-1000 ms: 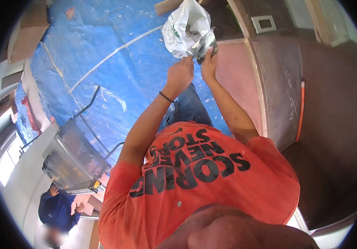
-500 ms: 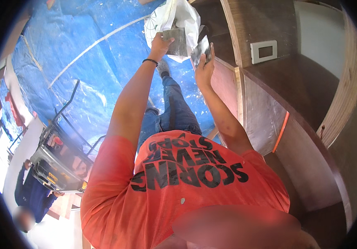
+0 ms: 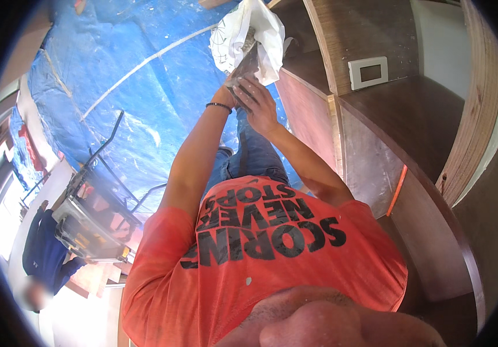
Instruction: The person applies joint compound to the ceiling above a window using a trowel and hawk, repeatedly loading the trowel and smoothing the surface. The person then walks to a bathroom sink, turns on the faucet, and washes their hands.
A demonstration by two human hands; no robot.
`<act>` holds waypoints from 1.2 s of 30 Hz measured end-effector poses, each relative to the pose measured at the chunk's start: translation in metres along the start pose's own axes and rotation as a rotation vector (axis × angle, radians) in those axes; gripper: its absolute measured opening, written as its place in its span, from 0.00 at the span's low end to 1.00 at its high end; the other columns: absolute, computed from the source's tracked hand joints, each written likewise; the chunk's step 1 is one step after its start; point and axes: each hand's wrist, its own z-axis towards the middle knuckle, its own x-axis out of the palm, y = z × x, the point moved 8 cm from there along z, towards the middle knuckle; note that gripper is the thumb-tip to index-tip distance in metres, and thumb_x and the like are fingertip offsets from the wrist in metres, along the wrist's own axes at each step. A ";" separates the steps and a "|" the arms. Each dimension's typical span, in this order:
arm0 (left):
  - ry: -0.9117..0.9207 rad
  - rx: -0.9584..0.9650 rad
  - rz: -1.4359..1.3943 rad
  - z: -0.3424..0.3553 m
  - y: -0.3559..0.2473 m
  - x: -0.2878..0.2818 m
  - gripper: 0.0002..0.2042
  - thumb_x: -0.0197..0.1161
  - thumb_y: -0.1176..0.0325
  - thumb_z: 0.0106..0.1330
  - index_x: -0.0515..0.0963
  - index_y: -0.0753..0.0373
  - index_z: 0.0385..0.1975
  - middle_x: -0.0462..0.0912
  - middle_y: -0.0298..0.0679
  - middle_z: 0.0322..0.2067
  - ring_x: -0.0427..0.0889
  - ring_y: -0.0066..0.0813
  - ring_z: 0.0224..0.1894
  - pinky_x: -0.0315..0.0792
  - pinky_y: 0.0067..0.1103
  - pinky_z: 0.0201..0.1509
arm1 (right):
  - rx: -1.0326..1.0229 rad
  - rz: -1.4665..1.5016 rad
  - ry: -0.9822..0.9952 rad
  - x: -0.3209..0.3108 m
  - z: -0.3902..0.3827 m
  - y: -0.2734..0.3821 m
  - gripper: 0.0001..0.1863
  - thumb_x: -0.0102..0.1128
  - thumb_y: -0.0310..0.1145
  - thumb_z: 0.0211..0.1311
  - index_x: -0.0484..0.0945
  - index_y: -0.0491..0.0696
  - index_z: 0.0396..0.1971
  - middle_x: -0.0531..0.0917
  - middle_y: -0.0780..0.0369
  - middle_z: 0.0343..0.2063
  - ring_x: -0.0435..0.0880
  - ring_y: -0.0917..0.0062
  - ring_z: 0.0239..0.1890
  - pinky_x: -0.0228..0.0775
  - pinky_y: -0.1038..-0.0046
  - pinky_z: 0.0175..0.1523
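My left hand (image 3: 229, 96), with a dark bracelet at the wrist, is closed on a thin grey flat scraper (image 3: 249, 62), tilted nearly edge-on. Its far end reaches over the mouth of a white plastic bag (image 3: 230, 36) with greyish material inside. My right hand (image 3: 258, 105) is pressed up against the left, its fingers bent and smudged grey. Whatever the right fingers hold is hidden behind them and the scraper.
A blue tarpaulin (image 3: 144, 75) covers the floor. At right stands brown wooden shelving (image 3: 399, 115) with a white frame plate (image 3: 368, 73) and an orange strip (image 3: 397, 191). At left are a metal-framed stand (image 3: 95, 214) and another person in dark blue (image 3: 46, 243).
My hands have come together in front of the bag. The left scraper has turned from face-on to nearly edge-on. The shiny blade in my right hand has gone from sight.
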 end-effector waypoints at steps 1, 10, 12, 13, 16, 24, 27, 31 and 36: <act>0.074 -0.039 -0.003 0.001 0.002 -0.007 0.16 0.53 0.59 0.76 0.74 0.65 0.51 0.79 0.37 0.27 0.73 0.21 0.19 0.70 0.18 0.20 | 0.075 0.016 -0.022 0.000 0.007 -0.007 0.37 0.59 0.15 0.48 0.78 0.57 0.62 0.78 0.61 0.61 0.76 0.61 0.64 0.70 0.61 0.66; -0.060 -0.063 0.319 -0.107 0.010 -0.047 0.09 0.54 0.63 0.71 0.72 0.63 0.35 0.64 0.26 0.20 0.59 0.13 0.15 0.51 0.14 0.15 | 0.418 -0.008 -0.067 0.024 0.049 -0.119 0.23 0.50 0.35 0.74 0.72 0.39 0.62 0.82 0.44 0.50 0.82 0.50 0.51 0.73 0.57 0.55; -0.087 0.013 0.287 -0.151 0.013 -0.064 0.12 0.53 0.59 0.74 0.73 0.63 0.43 0.61 0.24 0.19 0.59 0.12 0.14 0.50 0.15 0.15 | 0.319 0.042 -0.178 0.022 0.046 -0.143 0.23 0.53 0.39 0.73 0.76 0.35 0.56 0.83 0.43 0.47 0.83 0.48 0.47 0.75 0.58 0.52; -0.106 0.078 0.253 -0.164 0.021 -0.089 0.15 0.53 0.56 0.76 0.74 0.62 0.48 0.60 0.24 0.18 0.58 0.12 0.14 0.49 0.15 0.15 | 0.615 0.027 -0.018 0.024 0.046 -0.132 0.21 0.49 0.38 0.75 0.76 0.37 0.56 0.81 0.44 0.53 0.80 0.52 0.55 0.70 0.60 0.60; -0.237 0.186 0.243 -0.225 0.047 -0.146 0.30 0.52 0.38 0.74 0.73 0.62 0.55 0.59 0.22 0.18 0.56 0.12 0.14 0.48 0.16 0.16 | 0.671 0.016 -0.143 0.017 0.037 -0.141 0.23 0.60 0.36 0.70 0.76 0.35 0.57 0.81 0.45 0.55 0.80 0.54 0.58 0.70 0.60 0.63; -0.473 0.887 -0.433 -0.419 0.235 -0.302 0.32 0.53 0.39 0.74 0.75 0.68 0.53 0.53 0.23 0.18 0.52 0.15 0.17 0.46 0.18 0.19 | 1.488 0.941 -0.063 0.116 -0.012 -0.223 0.18 0.56 0.42 0.70 0.78 0.40 0.45 0.81 0.58 0.31 0.81 0.70 0.31 0.77 0.69 0.29; -0.585 1.127 -0.794 -0.463 0.351 -0.326 0.29 0.52 0.42 0.76 0.73 0.65 0.56 0.53 0.23 0.19 0.51 0.13 0.18 0.47 0.16 0.19 | 1.611 1.385 0.576 0.213 -0.013 -0.150 0.15 0.52 0.40 0.71 0.79 0.42 0.39 0.76 0.63 0.25 0.75 0.77 0.24 0.71 0.76 0.24; -0.712 1.563 -1.192 -0.491 0.492 -0.340 0.20 0.53 0.51 0.78 0.74 0.63 0.53 0.76 0.27 0.30 0.76 0.16 0.29 0.72 0.18 0.30 | 1.504 1.266 1.308 0.267 -0.106 0.077 0.15 0.52 0.36 0.70 0.77 0.40 0.46 0.73 0.64 0.25 0.68 0.80 0.20 0.61 0.78 0.20; -0.989 1.958 -1.315 -0.551 0.606 -0.290 0.11 0.58 0.64 0.77 0.77 0.62 0.52 0.84 0.33 0.45 0.83 0.24 0.45 0.78 0.23 0.49 | 1.166 0.732 1.986 0.245 -0.340 0.305 0.29 0.49 0.43 0.75 0.60 0.50 0.71 0.72 0.66 0.23 0.68 0.79 0.19 0.58 0.78 0.17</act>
